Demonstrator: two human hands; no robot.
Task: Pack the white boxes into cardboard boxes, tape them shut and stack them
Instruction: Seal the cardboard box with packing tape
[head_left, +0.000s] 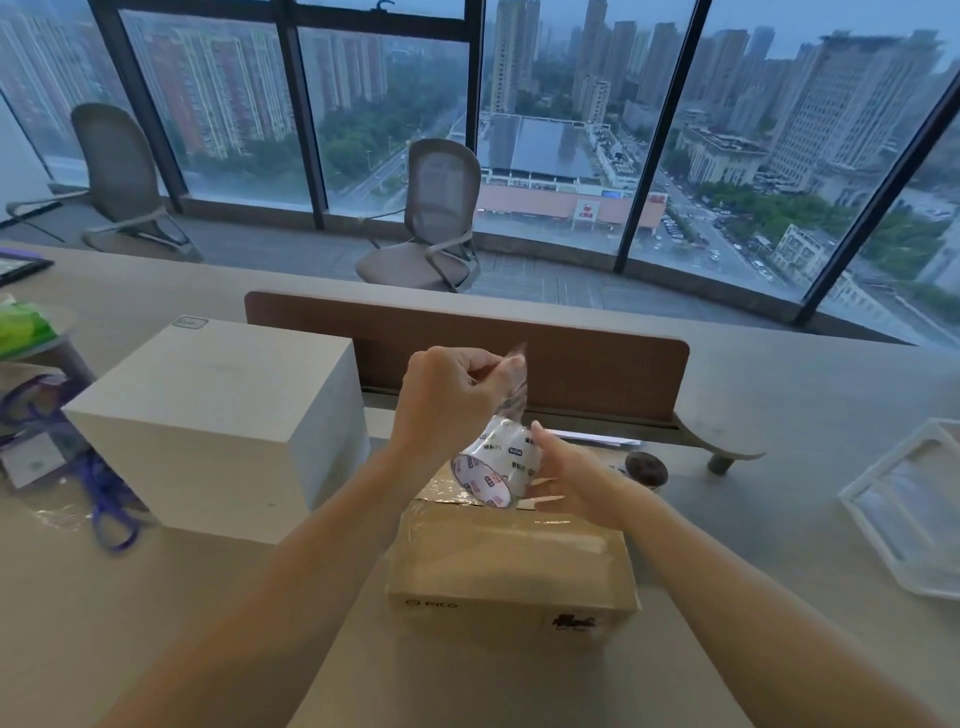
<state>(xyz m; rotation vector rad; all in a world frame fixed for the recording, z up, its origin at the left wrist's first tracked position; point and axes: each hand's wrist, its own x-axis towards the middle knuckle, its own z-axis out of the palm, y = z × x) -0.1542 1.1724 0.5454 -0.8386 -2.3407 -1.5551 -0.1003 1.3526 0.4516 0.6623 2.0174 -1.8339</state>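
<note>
Pinching the free end of a clear strip of tape (518, 387) between thumb and curled fingers, the left hand (447, 395) is raised above a roll of transparent packing tape with a white printed core (496, 467). The right hand (574, 470) grips that roll at its right side, thumb pointing up along the rim. Both hands hover over the far end of a closed brown cardboard box (511, 564). It lies on the pale grey table (779, 415) close to the person, with glossy tape across its top. To its left stands a large white cube-shaped box (218, 415). Purple lanyard straps (104, 499) lie left of the white box. A clear plastic tray (909, 525) sits at the table's right edge.
</note>
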